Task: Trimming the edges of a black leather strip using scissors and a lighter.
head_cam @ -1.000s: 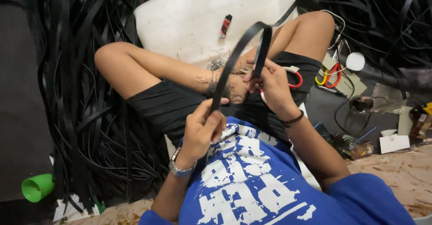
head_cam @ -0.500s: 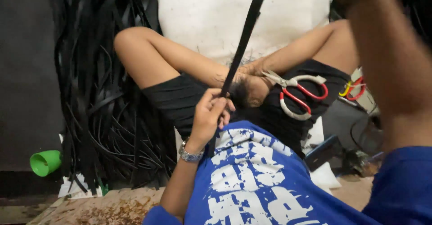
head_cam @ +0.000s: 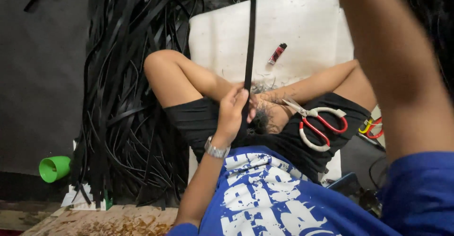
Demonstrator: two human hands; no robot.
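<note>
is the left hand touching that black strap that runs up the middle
Touching. The head view shows the left hand with its fingers closed around the black strap, which runs taut upward from the grip with no gap.

Matt black strap – rubbery, smooth, glossy plastic-handled metal scissors, shiny metal wristwatch, green plastic cup

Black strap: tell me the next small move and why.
Probably slide the left hand a little up the black strap. It pinches the strap low, near the lap, while the strap runs taut upward out of frame, where the raised right arm's hand is hidden. The scissors rest on the thigh.
</note>
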